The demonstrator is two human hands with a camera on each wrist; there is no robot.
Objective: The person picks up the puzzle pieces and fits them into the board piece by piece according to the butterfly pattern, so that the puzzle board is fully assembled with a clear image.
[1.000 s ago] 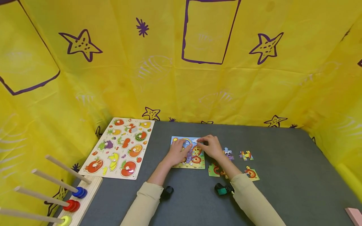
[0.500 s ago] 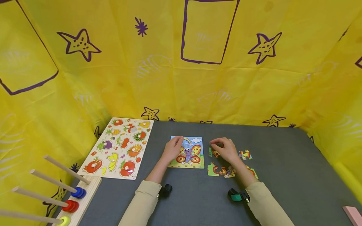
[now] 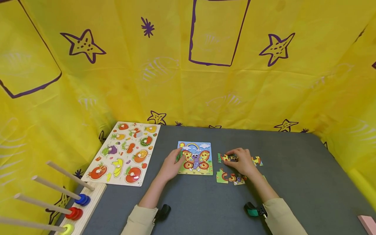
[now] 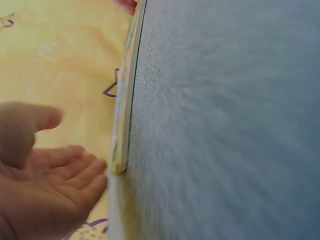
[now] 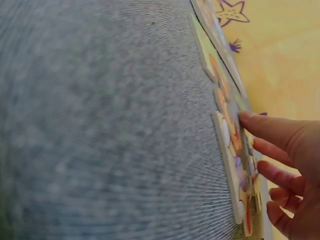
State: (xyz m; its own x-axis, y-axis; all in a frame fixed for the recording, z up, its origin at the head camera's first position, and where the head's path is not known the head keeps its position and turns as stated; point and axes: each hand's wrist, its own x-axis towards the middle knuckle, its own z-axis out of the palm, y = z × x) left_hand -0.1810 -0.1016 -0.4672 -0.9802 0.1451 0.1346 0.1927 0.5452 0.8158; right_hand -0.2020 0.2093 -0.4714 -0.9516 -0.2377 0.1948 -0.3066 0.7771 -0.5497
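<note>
A butterfly picture board [image 3: 202, 171] lies in the middle of the dark table, with a purple butterfly and a rainbow on it. My left hand [image 3: 171, 165] is at its left edge; in the left wrist view the left palm [image 4: 55, 200] shows, fingers extended and holding nothing. To the right of the board, my right hand [image 3: 244, 163] reaches over loose jigsaw pieces [image 3: 222, 176]. Its thumb and fingers are spread about the far row and partly hide it. In the right wrist view the thumb [image 5: 265, 125] touches the jigsaw pieces [image 5: 227, 165], and no piece is lifted.
A fruit knob puzzle board [image 3: 110, 166] lies at the left. In front of it stands a wooden peg stand [image 3: 94, 195] with blue, red and yellow rings. A pink block [image 3: 367, 224] sits at the table's right edge. Yellow cloth [image 3: 176, 88] surrounds the table [image 3: 293, 182].
My right hand has moved right, from the board's top corner to the loose pieces. The left hand has drawn back from the picture to the board's left edge.
</note>
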